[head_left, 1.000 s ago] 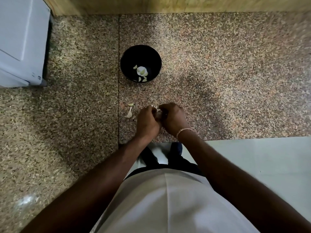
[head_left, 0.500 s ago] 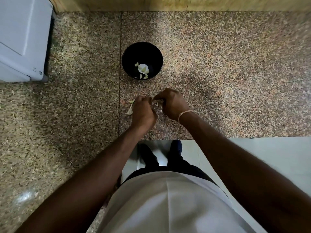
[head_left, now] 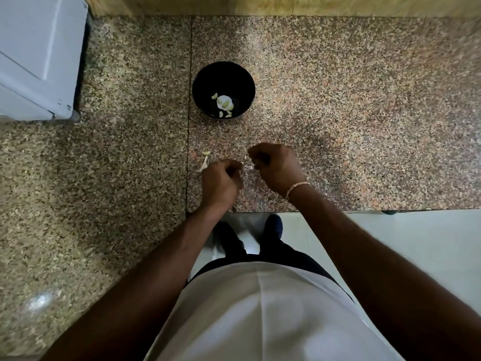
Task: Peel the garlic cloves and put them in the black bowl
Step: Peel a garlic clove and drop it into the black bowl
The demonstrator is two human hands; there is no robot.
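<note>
A black bowl point(head_left: 200, 86) stands on the speckled granite counter, with several peeled garlic cloves point(head_left: 226, 103) lying inside. Below it, my left hand point(head_left: 221, 183) and my right hand point(head_left: 277, 166) are curled a small gap apart. A pale garlic piece point(head_left: 248, 166) shows between their fingertips, pinched by the right hand's fingers. Whether the left hand holds a bit of skin is hidden by its fingers. A loose clove point(head_left: 206, 153) and a strip of peel point(head_left: 204, 164) lie just left of my left hand.
A white appliance point(head_left: 33, 56) stands at the far left on the granite counter point(head_left: 364, 113). A wooden wall strip runs along the back. The counter's front edge lies just below my wrists, with pale floor and my shoes beyond it.
My hands were pressed together on the clove; now they have drawn apart, the right hand shifting up and right.
</note>
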